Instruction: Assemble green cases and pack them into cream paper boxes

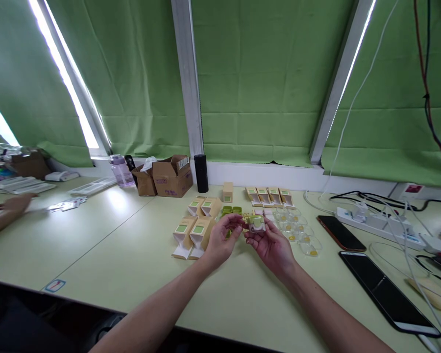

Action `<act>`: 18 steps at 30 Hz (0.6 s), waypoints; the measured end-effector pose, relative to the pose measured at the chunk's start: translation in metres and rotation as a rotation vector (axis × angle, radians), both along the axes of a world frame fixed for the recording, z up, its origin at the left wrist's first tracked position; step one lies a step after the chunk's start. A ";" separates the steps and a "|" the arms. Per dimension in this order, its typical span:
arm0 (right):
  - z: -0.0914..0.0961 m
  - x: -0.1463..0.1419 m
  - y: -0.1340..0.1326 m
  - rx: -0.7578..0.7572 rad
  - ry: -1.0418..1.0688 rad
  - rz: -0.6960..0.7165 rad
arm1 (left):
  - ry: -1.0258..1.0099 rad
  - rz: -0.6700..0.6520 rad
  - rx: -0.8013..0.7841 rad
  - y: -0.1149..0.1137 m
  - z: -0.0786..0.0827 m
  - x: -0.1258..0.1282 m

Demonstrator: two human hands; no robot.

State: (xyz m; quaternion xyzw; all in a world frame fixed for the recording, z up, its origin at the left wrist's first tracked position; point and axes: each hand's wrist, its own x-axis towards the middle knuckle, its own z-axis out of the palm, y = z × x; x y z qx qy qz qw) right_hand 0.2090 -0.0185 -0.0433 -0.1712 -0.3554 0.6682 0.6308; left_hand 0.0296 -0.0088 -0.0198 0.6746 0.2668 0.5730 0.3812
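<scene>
Over the middle of the table, my right hand is closed on a small clear container with a green upper part and something pinkish inside. My left hand has its fingers pinched together at the container's left edge. Behind my left hand stand green square cups, partly hidden by the fingers. Several clear lid-like shells with yellow centres lie to the right of my right hand. Left of my left hand, several open cardboard boxes with green labels stand in rows.
More small boxes line the back, beside a single box. A black cylinder, cartons and a purple bottle stand along the wall. Two phones and a power strip with cables occupy the right. Another person's arm reaches in at left.
</scene>
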 end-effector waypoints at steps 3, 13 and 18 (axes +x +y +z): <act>-0.002 0.001 0.002 -0.012 0.019 0.010 | 0.004 0.006 -0.002 0.001 -0.001 0.000; 0.005 -0.003 -0.005 -0.037 -0.014 -0.056 | -0.024 -0.015 -0.083 0.002 0.000 0.000; 0.009 -0.004 -0.010 0.009 -0.124 -0.205 | -0.028 -0.093 -0.142 0.006 -0.001 -0.002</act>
